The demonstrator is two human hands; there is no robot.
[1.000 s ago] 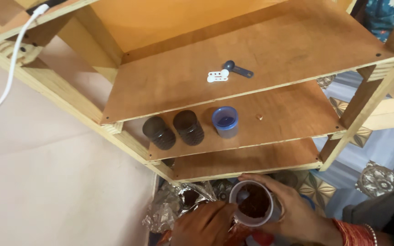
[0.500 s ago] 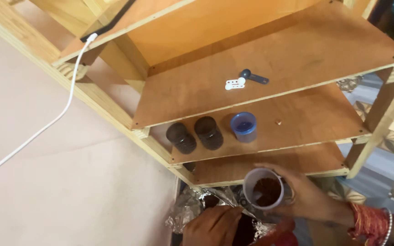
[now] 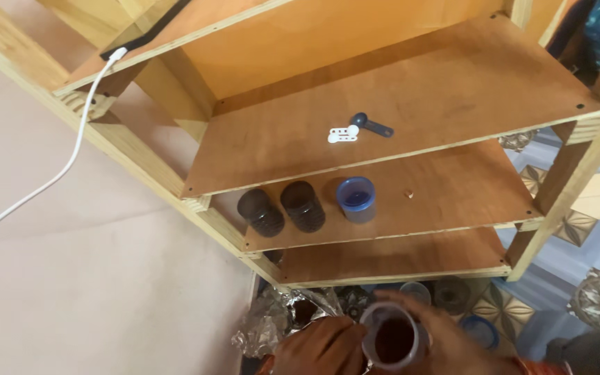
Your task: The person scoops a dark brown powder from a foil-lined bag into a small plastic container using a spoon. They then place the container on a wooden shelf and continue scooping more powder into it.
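Observation:
At the bottom edge of the head view my right hand grips a clear plastic jar with dark brown contents, mouth facing up. My left hand sits right beside it, fingers touching the jar's left side. Both hands hover over crumpled foil on the floor under a wooden shelf unit. On the second shelf stand two dark-filled jars and a blue-lidded jar.
A small blue key-like tool and a white piece lie on the upper shelf. A white cable hangs down the pink wall at left. More jars and a blue lid sit on the patterned floor under the shelves.
The view has shifted so the shelves sit further right and lower. The jar and both hands have sunk toward the bottom edge; my left hand has closed in on the jar.

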